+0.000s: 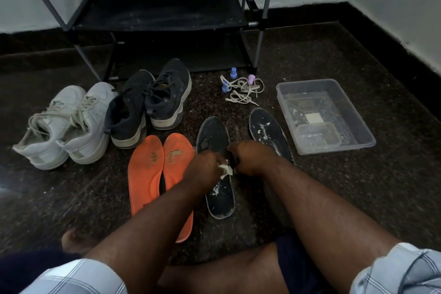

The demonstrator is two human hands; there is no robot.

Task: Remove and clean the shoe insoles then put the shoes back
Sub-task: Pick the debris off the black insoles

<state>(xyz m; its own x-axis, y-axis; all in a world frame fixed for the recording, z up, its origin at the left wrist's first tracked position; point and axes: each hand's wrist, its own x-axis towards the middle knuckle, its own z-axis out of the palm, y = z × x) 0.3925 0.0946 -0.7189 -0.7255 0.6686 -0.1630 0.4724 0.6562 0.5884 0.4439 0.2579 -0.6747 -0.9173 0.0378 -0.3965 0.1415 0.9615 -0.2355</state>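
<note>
Two dark insoles lie on the floor in front of me. The left dark insole (218,188) carries white specks, and both my hands rest over its middle. My left hand (205,169) is closed on a small white cloth (225,170). My right hand (250,156) presses on the same insole beside the cloth. The right dark insole (267,133) is streaked with white residue. Two orange insoles (152,174) lie side by side to the left, partly under my left forearm. Behind them stand a pair of black sneakers (152,105) and a pair of white sneakers (69,126).
A clear plastic tub (353,107) holding a smaller container stands at the right. Loose white laces (243,90) and small blue and pink caps lie near a black shoe rack (167,14) against the wall. My crossed legs fill the foreground.
</note>
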